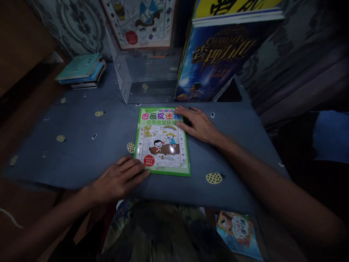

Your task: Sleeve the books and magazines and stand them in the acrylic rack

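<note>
- We judge the green activity book [163, 141] thin, light, floppy, its glossy cover slippery.
- Our left hand [120, 179] and right hand [196, 123] lie spread flat on opposite corners, pinching nothing; edges suit lifting it off the surface [81, 145].

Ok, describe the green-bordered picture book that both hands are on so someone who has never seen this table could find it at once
On the blue cloth-covered table, look in front of the clear plastic box at the back. The thin green-bordered picture book lies flat there, with the left hand at its near left corner and the right hand at its far right corner. Unlike the stacked books and the upright dark blue book, it lies alone, showing cartoon children.
</note>
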`<state>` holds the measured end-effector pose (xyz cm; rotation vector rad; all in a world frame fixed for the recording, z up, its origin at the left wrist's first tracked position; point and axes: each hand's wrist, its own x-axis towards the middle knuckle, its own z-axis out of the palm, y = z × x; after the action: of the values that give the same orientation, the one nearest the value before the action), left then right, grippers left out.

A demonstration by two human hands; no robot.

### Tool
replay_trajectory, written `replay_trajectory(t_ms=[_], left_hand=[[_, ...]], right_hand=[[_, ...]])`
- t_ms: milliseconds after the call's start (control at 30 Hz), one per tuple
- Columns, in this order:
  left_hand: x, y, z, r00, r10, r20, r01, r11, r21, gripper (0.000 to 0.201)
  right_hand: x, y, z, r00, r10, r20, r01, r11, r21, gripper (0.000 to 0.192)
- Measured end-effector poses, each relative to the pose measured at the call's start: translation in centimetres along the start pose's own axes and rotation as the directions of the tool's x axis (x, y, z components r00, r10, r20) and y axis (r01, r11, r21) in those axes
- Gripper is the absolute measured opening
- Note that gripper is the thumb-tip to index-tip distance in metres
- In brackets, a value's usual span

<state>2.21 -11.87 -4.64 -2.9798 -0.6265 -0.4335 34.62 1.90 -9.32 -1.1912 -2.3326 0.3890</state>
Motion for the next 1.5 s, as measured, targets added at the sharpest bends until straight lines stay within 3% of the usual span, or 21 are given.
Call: replay_trajectory(t_ms=[200,367,567,833,967,1233,1500], left_hand=[[-2.9,-0.7,-0.1,0.995,-0.096,-0.041,0.094,0.995,-0.045,0.034],[-3.2,-1.1,0.5,0.981,-0.189,-0.045,0.182,0.973,-0.14,0.043],[-1.5,-3.6,0.4,0.973,-0.229,-0.033,0.222,0.963,-0.156,0.039],[2.1,-8.2,1.6,0.939,-0.343,-0.016,0.342,0.937,-0.069,0.032],[3.8,-9.3,2.1,0.917,-0.399,-0.004,0.399,0.916,-0.042,0.032],[5.3,-8.4,2.2,0.889,-0.458,0.014,0.456,0.887,0.069,0.027],[5.5,-6.7,2.7,0.863,-0.497,0.088,0.471,0.856,0.214,0.038]], right_hand=[[0.0,0.1,0.2,1.0,-0.003,-0.017,0.003,1.0,0.003,0.045],[0.0,0.2,0.2,1.0,-0.017,-0.026,0.017,1.0,0.007,0.042],[0.0,0.1,0.2,0.999,-0.024,-0.022,0.024,1.0,-0.004,0.042],[0.0,0.2,0.3,0.999,-0.039,-0.035,0.038,0.999,-0.025,0.042],[0.0,0.2,0.3,0.999,-0.037,-0.026,0.037,0.999,-0.025,0.042],[-0.1,0.2,0.3,0.999,-0.023,-0.042,0.022,0.999,-0.023,0.037],[0.1,0.3,0.1,0.998,-0.046,-0.046,0.045,0.999,-0.023,0.039]])
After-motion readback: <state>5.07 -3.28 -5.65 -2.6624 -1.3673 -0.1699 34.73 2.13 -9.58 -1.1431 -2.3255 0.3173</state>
